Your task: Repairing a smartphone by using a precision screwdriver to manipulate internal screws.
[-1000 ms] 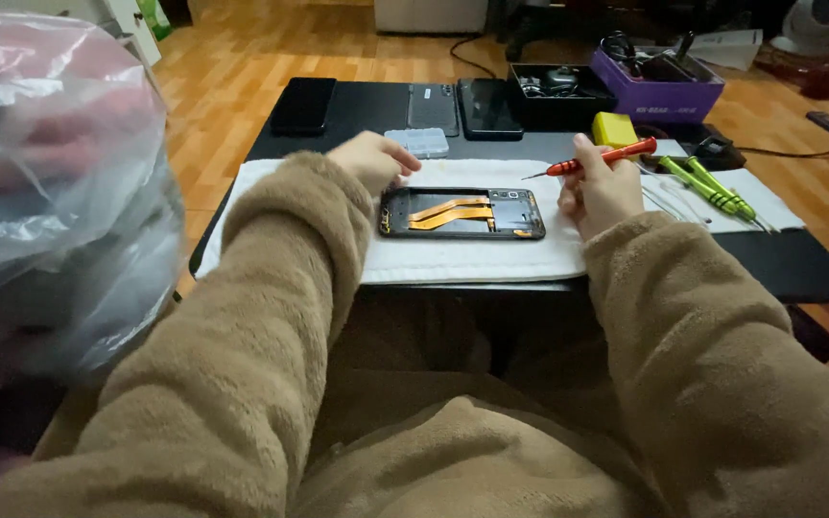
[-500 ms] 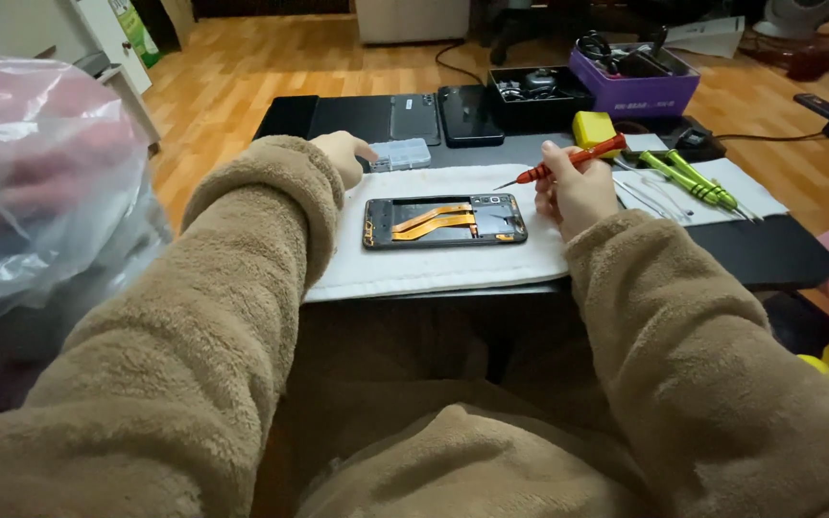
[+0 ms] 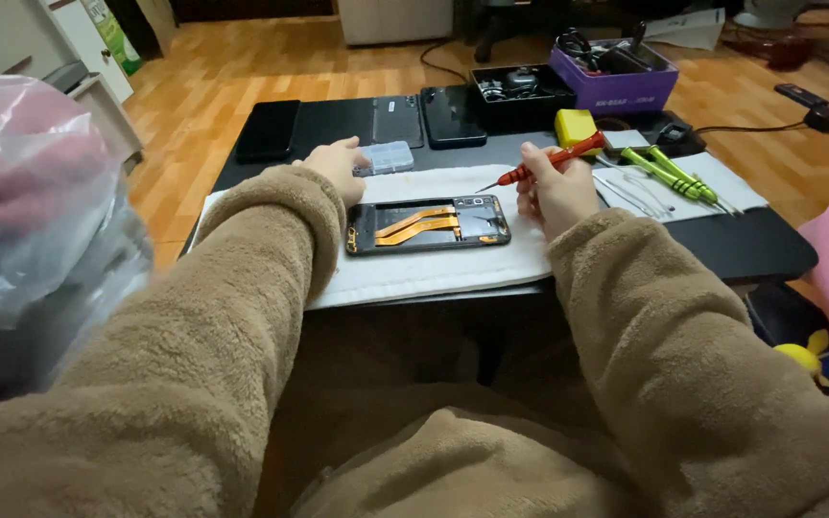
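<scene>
An opened phone with orange flex cables lies on a white cloth on the black table. My right hand holds a red-handled screwdriver, its tip pointing left just above the phone's top edge. My left hand reaches past the phone's left end, fingers resting by a small clear plastic box. Both arms wear tan fleece sleeves.
Behind the cloth lie a black phone, a back cover and another phone. A black tray, purple box, yellow block and green screwdrivers sit at right. A plastic bag bulges at left.
My left hand has shifted left toward the small clear box. My right hand keeps the screwdriver near the phone's top edge. The view has tilted slightly.
</scene>
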